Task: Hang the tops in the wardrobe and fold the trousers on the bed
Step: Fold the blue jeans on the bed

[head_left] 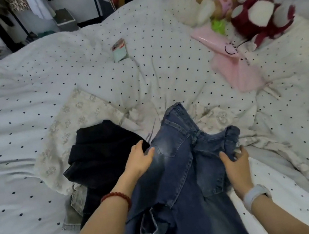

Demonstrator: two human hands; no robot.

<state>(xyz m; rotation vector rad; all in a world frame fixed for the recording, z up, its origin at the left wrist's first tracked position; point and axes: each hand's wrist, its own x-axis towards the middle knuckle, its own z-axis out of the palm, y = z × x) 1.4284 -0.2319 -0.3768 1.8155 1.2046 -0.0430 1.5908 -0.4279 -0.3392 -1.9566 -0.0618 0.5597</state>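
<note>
Blue jeans (183, 177) lie crumpled on the bed's polka-dot duvet (24, 110), waist end away from me. My left hand (140, 158) rests on the jeans' left side, fingers curled on the denim. My right hand (235, 162) grips the jeans' right edge near the waistband. Left of them lies a black garment (97, 151) over a cream patterned one (78, 113). A grey denim piece (75, 209) pokes out beneath the black garment.
A phone (119, 49) lies mid-bed. Plush toys (252, 10) and a pink soft item (230, 60) sit at the right. A clothes rack (14, 15) with hanging garments and a grey box (65, 19) stand beyond the bed's far left side.
</note>
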